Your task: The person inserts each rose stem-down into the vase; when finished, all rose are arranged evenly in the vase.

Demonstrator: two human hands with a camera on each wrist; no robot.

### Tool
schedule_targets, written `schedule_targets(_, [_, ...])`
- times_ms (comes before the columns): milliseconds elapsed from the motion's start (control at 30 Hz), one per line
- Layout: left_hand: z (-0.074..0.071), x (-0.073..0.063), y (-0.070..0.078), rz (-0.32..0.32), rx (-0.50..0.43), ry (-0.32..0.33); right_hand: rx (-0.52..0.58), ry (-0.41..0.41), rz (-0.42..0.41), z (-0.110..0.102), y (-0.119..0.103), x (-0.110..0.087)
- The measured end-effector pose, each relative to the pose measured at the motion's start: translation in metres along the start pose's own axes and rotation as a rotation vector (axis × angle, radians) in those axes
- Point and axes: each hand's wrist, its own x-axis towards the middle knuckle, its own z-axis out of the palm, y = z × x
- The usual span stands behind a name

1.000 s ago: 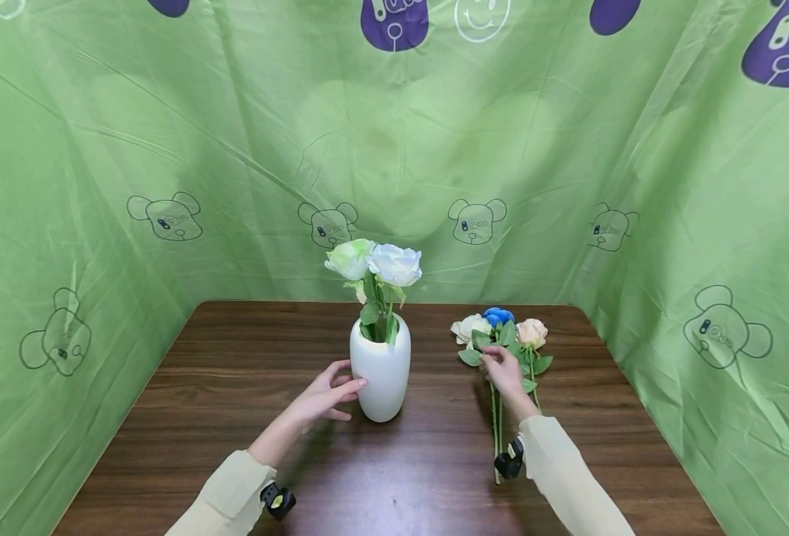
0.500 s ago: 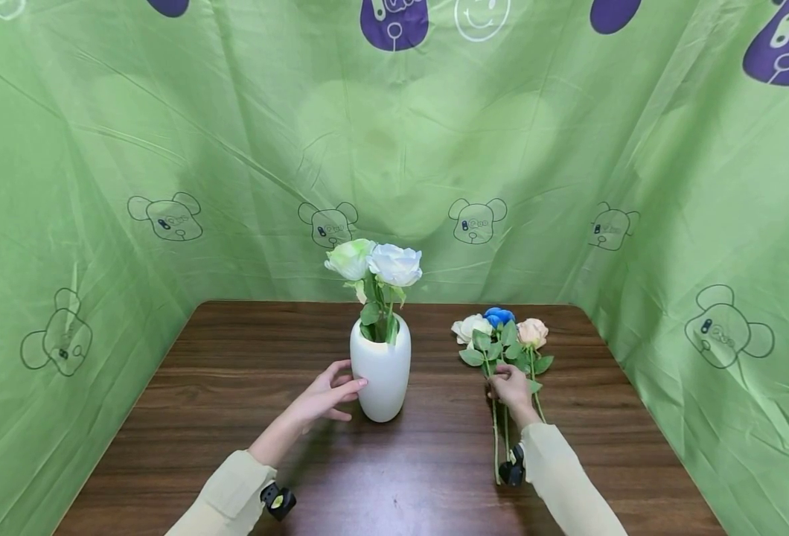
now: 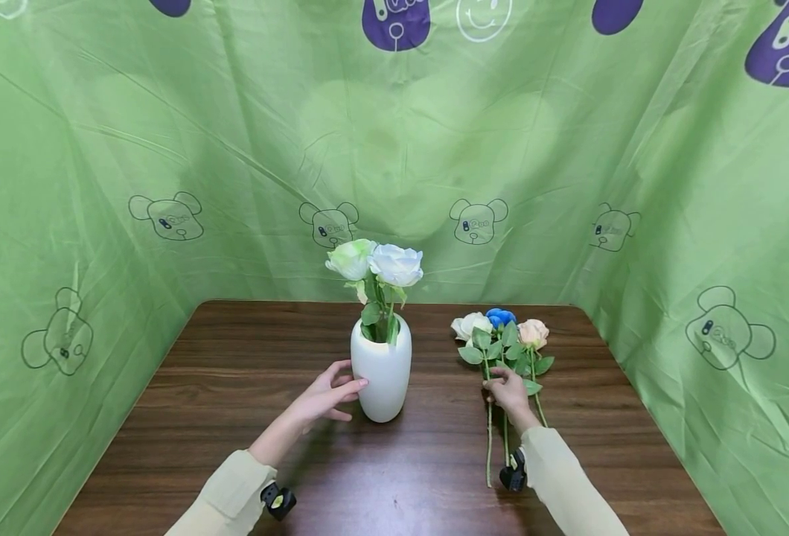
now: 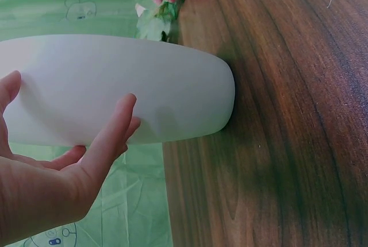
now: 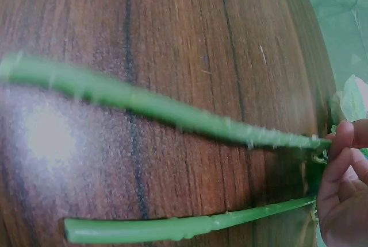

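Observation:
A white vase (image 3: 381,380) stands upright on the table, holding a green-tinged white rose (image 3: 350,259) and a pale bluish-white rose (image 3: 396,265). My left hand (image 3: 327,393) rests against the vase's left side, fingers spread and fairly straight, as the left wrist view shows too. At the right, my right hand (image 3: 507,391) pinches the green stem (image 5: 172,112) of a white rose (image 3: 470,326) between thumb and fingertips. Beside that rose lie a blue rose (image 3: 500,318) and a peach rose (image 3: 533,333), their leaves overlapping. A second stem (image 5: 138,230) lies on the wood below the pinched one.
The dark wooden table (image 3: 247,350) reaches back to a green printed curtain (image 3: 401,149) that also hangs on both sides. Black wrist cameras are strapped at the left cuff (image 3: 234,480) and the right cuff (image 3: 542,443).
My right hand has come down from the leaves to the stems and now pinches the white rose's stem, whose lower end has swung left. My left hand and the vase stay put.

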Motion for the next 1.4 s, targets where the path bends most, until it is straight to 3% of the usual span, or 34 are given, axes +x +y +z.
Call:
schedule_targets(133, [0.0, 0.0, -0.001, 0.001, 0.003, -0.008, 0.081, -0.029, -0.028, 0.0, -0.005, -0.003])
schedule_targets(500, [-0.001, 0.0, -0.001, -0.001, 0.003, -0.005, 0.248, -0.061, -0.237, -0.003, -0.031, -0.012])
schedule_targets(733, [-0.001, -0.001, -0.002, -0.002, 0.0, 0.001, 0.301, -0.07, -0.299, -0.005, -0.062, -0.021])
schedule_targets(900, [-0.001, -0.001, -0.002, 0.001, 0.0, 0.002, 0.341, -0.041, -0.399, -0.006, -0.089, -0.03])
schedule_targets(1067, [-0.001, 0.0, -0.002, 0.0, 0.003, -0.001, 0.501, -0.024, -0.485, -0.006, -0.115, -0.041])
schedule_targets(1400, [-0.002, 0.0, -0.001, 0.0, 0.0, -0.008, 0.923, 0.026, -0.58, -0.006, -0.17, -0.061])
